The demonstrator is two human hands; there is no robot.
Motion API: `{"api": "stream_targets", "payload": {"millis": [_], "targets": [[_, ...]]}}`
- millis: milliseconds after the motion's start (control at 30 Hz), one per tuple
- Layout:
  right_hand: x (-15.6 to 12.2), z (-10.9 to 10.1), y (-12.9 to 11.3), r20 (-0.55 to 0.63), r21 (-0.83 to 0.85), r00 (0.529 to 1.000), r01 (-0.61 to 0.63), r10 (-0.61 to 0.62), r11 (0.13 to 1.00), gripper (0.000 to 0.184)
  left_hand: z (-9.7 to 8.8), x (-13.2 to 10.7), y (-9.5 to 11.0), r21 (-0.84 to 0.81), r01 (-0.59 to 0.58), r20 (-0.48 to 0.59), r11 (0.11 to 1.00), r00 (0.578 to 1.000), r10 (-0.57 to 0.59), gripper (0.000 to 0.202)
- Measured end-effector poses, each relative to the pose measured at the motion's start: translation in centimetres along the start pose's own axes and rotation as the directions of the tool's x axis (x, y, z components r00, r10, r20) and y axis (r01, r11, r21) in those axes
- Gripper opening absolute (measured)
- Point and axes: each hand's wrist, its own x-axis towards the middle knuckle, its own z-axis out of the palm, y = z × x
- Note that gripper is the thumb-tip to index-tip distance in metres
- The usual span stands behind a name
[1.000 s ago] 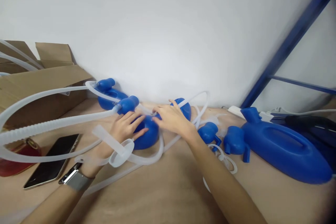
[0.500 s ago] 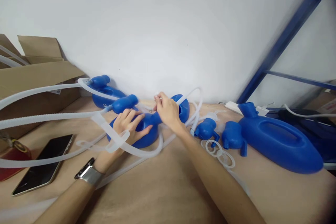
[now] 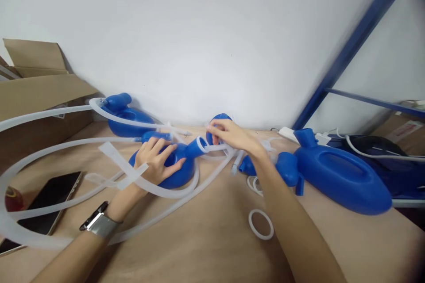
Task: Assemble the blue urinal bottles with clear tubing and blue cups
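My left hand (image 3: 156,161) is wrapped over the handle of a blue urinal bottle (image 3: 177,177), which lies on its side. The bottle's round neck (image 3: 198,145) faces right and is uncovered. Just right of it, my right hand (image 3: 230,135) is curled with thumb and fingertips together; what they pinch, if anything, I cannot make out. Behind its fingers stands a second blue bottle (image 3: 217,121), partly hidden. A clear tube (image 3: 214,147) passes under the right hand. Looped white tubing (image 3: 166,190) hangs across the left wrist and the bottle's front.
A white ring (image 3: 261,224) lies on the wooden table (image 3: 199,247). Blue caps with spouts (image 3: 288,168) and a large blue bottle (image 3: 341,177) are at right. At left are a phone (image 3: 49,199) and a cardboard box (image 3: 43,97). A blue metal frame (image 3: 352,48) stands behind.
My right hand has moved right, away from the bottle's neck, which now shows uncovered. A white ring now lies apart on the table. The left hand stays on the bottle; the view has shifted slightly.
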Motion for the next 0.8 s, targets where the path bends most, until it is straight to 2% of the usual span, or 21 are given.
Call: {"api": "stream_targets", "payload": {"millis": [67, 100, 133, 200, 267, 333, 400, 500, 633, 700, 800], "targets": [[-1.7, -1.9, -1.2, 0.201, -0.173, 0.963, -0.147, 0.181, 0.974, 0.034, 0.0, 0.0, 0.0, -0.003, -0.006, -0.012, 1.0, 1.0, 0.006, 0.029], [-2.5, -2.5, -1.8, 0.248, -0.253, 0.931, -0.204, 0.268, 0.946, 0.038, 0.0, 0.0, 0.1, -0.004, -0.009, -0.016, 1.0, 1.0, 0.009, 0.03], [-3.0, -2.9, -2.3, 0.239, -0.32, 0.92, -0.227, 0.31, 0.92, 0.042, 0.0, 0.0, 0.1, -0.001, -0.009, -0.018, 1.0, 1.0, 0.009, 0.03], [-3.2, -2.6, -2.8, 0.184, -0.366, 0.954, -0.157, 0.236, 0.917, 0.045, 0.0, 0.0, 0.1, 0.013, -0.007, -0.009, 1.0, 1.0, 0.007, 0.03], [-2.7, -1.5, -2.7, 0.163, -0.326, 0.986, 0.021, 0.035, 0.945, 0.039, 0.1, 0.0, 0.1, 0.029, -0.002, 0.006, 1.0, 1.0, 0.002, 0.03], [-1.7, 0.0, -2.3, 0.189, -0.277, 0.974, 0.178, -0.128, 0.944, 0.03, 0.1, -0.1, 0.1, 0.035, 0.003, 0.014, 0.999, 1.0, -0.004, 0.029], [-0.8, 1.4, -1.7, 0.168, -0.287, 0.964, 0.246, -0.204, 0.926, 0.027, 0.1, -0.1, 0.0, 0.033, 0.001, 0.012, 0.999, 1.0, -0.001, 0.029], [-0.4, 2.8, -0.7, 0.086, -0.266, 0.969, 0.246, -0.232, 0.932, 0.036, 0.2, -0.2, -0.2, 0.038, -0.02, 0.006, 0.999, 1.0, 0.02, 0.03], [-1.2, 3.2, 0.4, 0.039, -0.088, 0.978, 0.207, -0.204, 0.974, 0.033, 0.2, -0.2, -0.3, 0.051, -0.032, 0.001, 0.998, 1.0, 0.032, 0.031], [-1.6, 3.3, 0.7, 0.065, -0.063, 0.98, 0.193, -0.189, 0.979, 0.031, 0.2, -0.2, -0.2, 0.051, -0.03, 0.0, 0.998, 1.0, 0.03, 0.031], [-1.8, 3.5, 1.0, 0.13, -0.15, 0.968, 0.231, -0.212, 0.961, 0.033, 0.3, -0.2, -0.2, 0.043, -0.025, -0.008, 0.999, 1.0, 0.025, 0.031]]}}
